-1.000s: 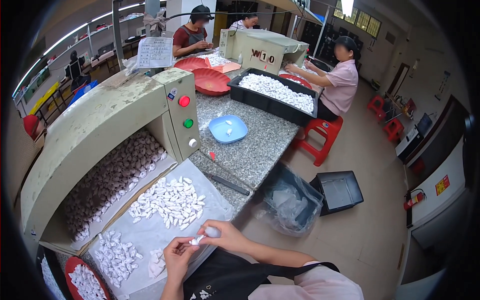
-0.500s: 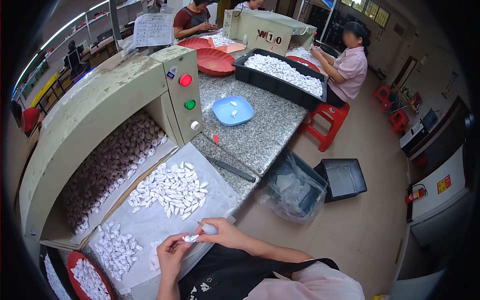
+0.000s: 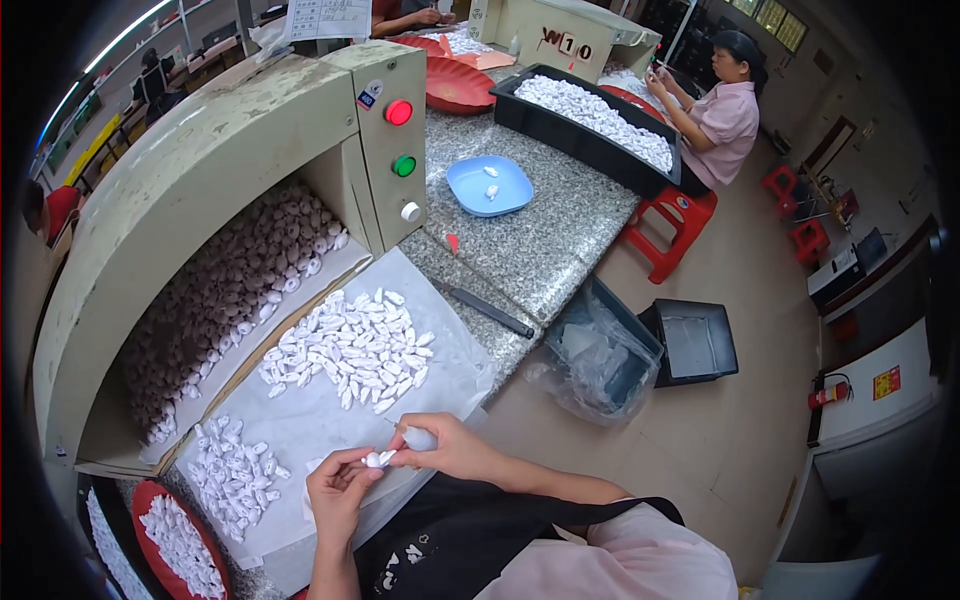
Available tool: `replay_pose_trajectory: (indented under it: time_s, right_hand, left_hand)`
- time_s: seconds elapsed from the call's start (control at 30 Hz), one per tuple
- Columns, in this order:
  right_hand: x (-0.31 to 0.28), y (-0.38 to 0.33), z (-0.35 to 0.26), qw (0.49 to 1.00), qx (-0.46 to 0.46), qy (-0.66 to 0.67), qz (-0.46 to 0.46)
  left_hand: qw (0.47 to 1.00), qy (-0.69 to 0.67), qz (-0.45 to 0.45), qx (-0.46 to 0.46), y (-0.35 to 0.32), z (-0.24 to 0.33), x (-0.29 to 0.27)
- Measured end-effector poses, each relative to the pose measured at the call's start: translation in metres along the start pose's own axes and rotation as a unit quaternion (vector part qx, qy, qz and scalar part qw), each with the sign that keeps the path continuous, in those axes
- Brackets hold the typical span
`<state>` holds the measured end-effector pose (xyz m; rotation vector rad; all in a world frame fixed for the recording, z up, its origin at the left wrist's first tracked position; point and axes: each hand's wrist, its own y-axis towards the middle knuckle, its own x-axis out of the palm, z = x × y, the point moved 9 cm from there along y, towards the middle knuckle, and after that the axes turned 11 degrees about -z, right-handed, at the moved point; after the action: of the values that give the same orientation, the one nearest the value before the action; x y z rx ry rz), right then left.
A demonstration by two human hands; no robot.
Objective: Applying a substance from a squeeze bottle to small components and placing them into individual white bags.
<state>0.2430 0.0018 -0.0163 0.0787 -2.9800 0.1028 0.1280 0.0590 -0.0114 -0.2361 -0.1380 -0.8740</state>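
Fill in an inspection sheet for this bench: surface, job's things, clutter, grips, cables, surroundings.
Surface: speckled table, partly under a white sheet.
Job's things: white piece in hand; small bottle; large pile and smaller pile of similar pieces on the sheet.
Clutter: black bar, red scrap, blue tray with two pieces.
Grips: left grip pinches the piece; right grip holds the bottle beside it.
Cables: nothing seen.
Surroundings: arched machine, red and green buttons lit; seated co-worker; bin and crate on the floor.
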Motion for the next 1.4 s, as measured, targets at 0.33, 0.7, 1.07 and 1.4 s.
replay_pose_trajectory:
  time_s: [0.33, 0.7, 1.07, 1.4]
  right_hand:
    - [-0.001, 0.006, -0.001, 0.999, -0.032, 0.004, 0.016]
    - [-0.02, 0.003, -0.049, 0.971, -0.178, -0.088, 0.133]
    - [-0.005, -0.011, -0.082, 0.903, -0.266, -0.285, 0.179]
    - [-0.013, -0.011, -0.069, 0.921, -0.24, -0.231, 0.201]
  left_hand:
    - [1.0, 0.025, 0.006, 0.007, 0.002, 0.005, -0.003]
    - [0.979, 0.166, -0.015, 0.121, 0.024, 0.05, 0.008]
    - [0.989, 0.008, -0.066, 0.129, 0.031, 0.047, 0.013]
    - [0.987, 0.025, -0.048, 0.15, 0.032, 0.045, 0.009]
